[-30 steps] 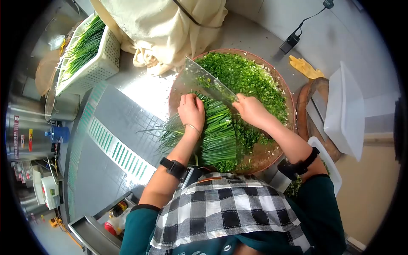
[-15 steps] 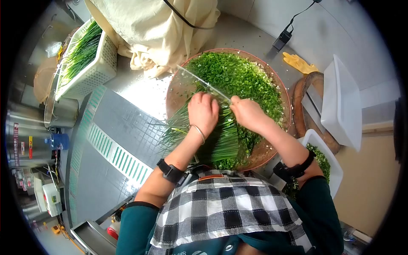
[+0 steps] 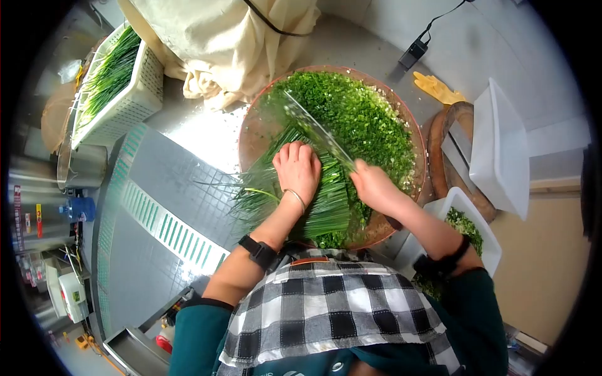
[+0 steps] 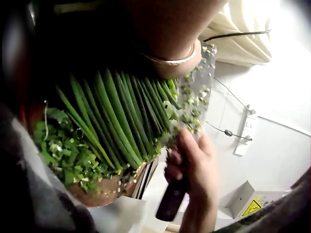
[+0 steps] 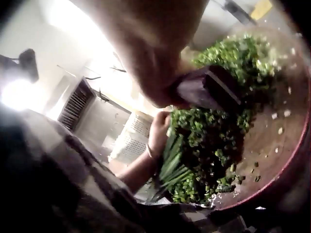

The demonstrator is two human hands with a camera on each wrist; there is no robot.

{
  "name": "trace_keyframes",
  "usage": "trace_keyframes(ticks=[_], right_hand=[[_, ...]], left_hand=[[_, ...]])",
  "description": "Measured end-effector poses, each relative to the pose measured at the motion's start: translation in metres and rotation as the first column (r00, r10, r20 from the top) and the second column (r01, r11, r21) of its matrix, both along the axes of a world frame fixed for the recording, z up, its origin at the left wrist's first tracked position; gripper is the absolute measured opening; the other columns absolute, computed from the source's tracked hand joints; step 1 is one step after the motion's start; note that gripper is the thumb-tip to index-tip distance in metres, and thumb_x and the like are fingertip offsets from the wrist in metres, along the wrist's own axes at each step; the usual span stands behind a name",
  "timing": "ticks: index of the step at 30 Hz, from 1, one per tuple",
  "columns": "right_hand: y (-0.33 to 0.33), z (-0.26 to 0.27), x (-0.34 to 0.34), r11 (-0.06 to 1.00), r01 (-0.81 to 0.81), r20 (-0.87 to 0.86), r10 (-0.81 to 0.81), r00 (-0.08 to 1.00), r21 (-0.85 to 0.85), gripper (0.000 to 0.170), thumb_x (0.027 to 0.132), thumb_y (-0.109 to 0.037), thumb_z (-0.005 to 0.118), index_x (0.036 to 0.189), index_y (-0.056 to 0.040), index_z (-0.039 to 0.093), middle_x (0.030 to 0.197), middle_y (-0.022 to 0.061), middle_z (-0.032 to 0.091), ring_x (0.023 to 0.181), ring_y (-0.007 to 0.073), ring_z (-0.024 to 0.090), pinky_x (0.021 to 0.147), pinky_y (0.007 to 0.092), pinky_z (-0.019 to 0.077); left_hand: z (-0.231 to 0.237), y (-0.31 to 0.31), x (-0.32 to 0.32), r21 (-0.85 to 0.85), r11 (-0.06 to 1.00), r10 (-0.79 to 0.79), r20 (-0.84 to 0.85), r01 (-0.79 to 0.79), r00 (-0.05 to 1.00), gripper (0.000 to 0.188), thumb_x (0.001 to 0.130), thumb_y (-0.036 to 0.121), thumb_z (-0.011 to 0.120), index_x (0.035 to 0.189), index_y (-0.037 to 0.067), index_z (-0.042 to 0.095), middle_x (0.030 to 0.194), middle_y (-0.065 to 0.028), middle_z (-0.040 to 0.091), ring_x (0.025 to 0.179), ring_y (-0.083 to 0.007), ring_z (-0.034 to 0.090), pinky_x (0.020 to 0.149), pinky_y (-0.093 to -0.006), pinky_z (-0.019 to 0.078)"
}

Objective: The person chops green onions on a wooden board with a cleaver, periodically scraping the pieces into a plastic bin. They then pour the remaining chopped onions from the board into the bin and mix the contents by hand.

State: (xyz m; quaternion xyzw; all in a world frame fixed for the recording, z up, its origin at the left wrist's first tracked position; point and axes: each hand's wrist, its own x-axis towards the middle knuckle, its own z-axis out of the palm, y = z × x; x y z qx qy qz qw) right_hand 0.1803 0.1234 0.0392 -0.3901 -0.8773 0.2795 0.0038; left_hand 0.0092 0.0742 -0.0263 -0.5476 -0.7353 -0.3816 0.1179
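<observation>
Left hand (image 3: 297,170) holds down greens (image 3: 326,203), fingers together, curled over them. Greens lie at board's (image 3: 256,139) near-left edge, tips overhanging. Right hand (image 3: 376,185) grips knife (image 3: 321,133), fingers wrapped round handle; blade between greens and chopped pile (image 3: 370,113), which fills board's far-right edge.

- Two hands — one left hand (image 3: 297,170), one right hand (image 3: 374,186).
- One knife (image 3: 320,130), in the right hand.
- One round board (image 3: 254,139).
- One bunch of green onions (image 3: 327,203) toward the board's left and near edges — single stalks too dense to count.
- One heap of chopped green onions (image 3: 370,119) along its far and right edges.
- One basket (image 3: 139,98) beyond its far left edge.
- Two tubs beyond its right edge: a farther tub (image 3: 501,156), a nearer tub (image 3: 491,243).
- One glove (image 3: 437,88) beyond its far right edge.
- One bracelet (image 3: 296,197).
</observation>
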Motion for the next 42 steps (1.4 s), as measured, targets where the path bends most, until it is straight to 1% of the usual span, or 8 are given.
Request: trace_keyframes(ticks=[4,6,11,18,29,35,40,42], right_hand=[[0.01,0.024,-0.011,0.984,0.078,-0.011,-0.081,0.997,-0.162,0.018,0.092,-0.015,0.045,0.089,0.0025,0.046,0.061,0.0194,0.055,0.054,0.0335,0.056,0.05,0.0415,0.0434],[0.006,0.034,0.002,0.996,0.053,-0.063,-0.057,0.996,-0.071,0.018,0.092,-0.015,0.047,0.089,0.0026,0.045,0.064,0.0221,0.056,0.056,0.0381,0.056,0.052,0.0436,0.0431],[-0.028,0.079,0.029,0.998,0.053,-0.015,-0.053,0.998,-0.017,0.018,0.092,-0.015,0.046,0.088,0.0022,0.043,0.062,0.0231,0.054,0.058,0.0411,0.054,0.052,0.0454,0.0418],[0.001,-0.002,-0.01,0.997,0.046,0.007,-0.046,0.999,-0.057,0.019,0.093,-0.016,0.044,0.089,0.0024,0.045,0.066,0.0205,0.056,0.058,0.0355,0.056,0.051,0.0429,0.0435],[-0.031,0.076,0.029,0.997,0.073,0.003,-0.073,0.997,-0.008,0.019,0.091,-0.015,0.049,0.088,0.0036,0.044,0.064,0.0227,0.054,0.057,0.0388,0.055,0.052,0.0448,0.0414],[-0.009,0.004,-0.006,0.997,0.069,-0.027,-0.07,0.997,-0.039,0.018,0.092,-0.015,0.046,0.091,0.0026,0.045,0.062,0.0209,0.055,0.058,0.0375,0.057,0.052,0.0443,0.0447],[-0.005,-0.004,-0.019,0.993,0.115,-0.046,-0.117,0.992,-0.032,0.02,0.091,-0.013,0.048,0.089,0.0063,0.043,0.066,0.0266,0.056,0.062,0.0434,0.056,0.055,0.0468,0.043],[-0.004,-0.003,-0.019,0.994,0.112,-0.082,-0.112,0.99,-0.003,0.021,0.091,-0.013,0.048,0.091,0.0065,0.043,0.066,0.0266,0.056,0.063,0.0433,0.056,0.055,0.0471,0.0427]], left_hand=[[0.002,-0.007,-0.001,0.02,0.999,-0.041,0.01,0.041,0.999,0.014,0.072,0.008,0.06,0.085,0.009,0.054,0.092,-0.0092,0.057,0.092,-0.03,0.053,0.08,-0.0423,0.0395],[-0.002,-0.005,-0.002,-0.02,0.999,-0.038,0.163,0.042,0.986,0.021,0.073,0.011,0.062,0.091,0.008,0.053,0.099,-0.0099,0.053,0.1,-0.031,0.048,0.086,-0.0444,0.0356],[-0.003,-0.006,-0.003,-0.039,0.997,-0.068,0.089,0.072,0.994,0.023,0.071,0.012,0.063,0.091,0.009,0.053,0.098,-0.0098,0.053,0.1,-0.0308,0.048,0.086,-0.0447,0.0353],[-0.004,-0.006,-0.003,-0.048,0.996,-0.076,0.091,0.08,0.993,0.022,0.07,0.01,0.063,0.09,0.009,0.053,0.098,-0.0096,0.053,0.1,-0.0306,0.047,0.085,-0.0443,0.0353],[-0.006,-0.005,-0.004,-0.033,0.995,-0.087,0.1,0.091,0.991,0.024,0.068,0.01,0.064,0.089,0.009,0.053,0.098,-0.0095,0.053,0.1,-0.031,0.048,0.085,-0.0447,0.0356],[-0.007,-0.005,-0.003,-0.034,0.996,-0.083,0.093,0.086,0.992,0.023,0.069,0.01,0.064,0.09,0.009,0.053,0.099,-0.0099,0.053,0.1,-0.0313,0.048,0.085,-0.0448,0.0361],[0.005,-0.003,-0.004,0.048,0.998,-0.051,0.088,0.047,0.995,0.015,0.071,0.006,0.061,0.084,0.008,0.055,0.094,-0.0091,0.057,0.092,-0.0319,0.051,0.079,-0.0431,0.0391],[0.014,-0.005,-0.012,0.001,0.987,-0.159,0.17,0.161,0.973,0.018,0.072,0.011,0.064,0.089,0.008,0.058,0.102,-0.0105,0.055,0.1,-0.032,0.049,0.085,-0.0455,0.0375]])
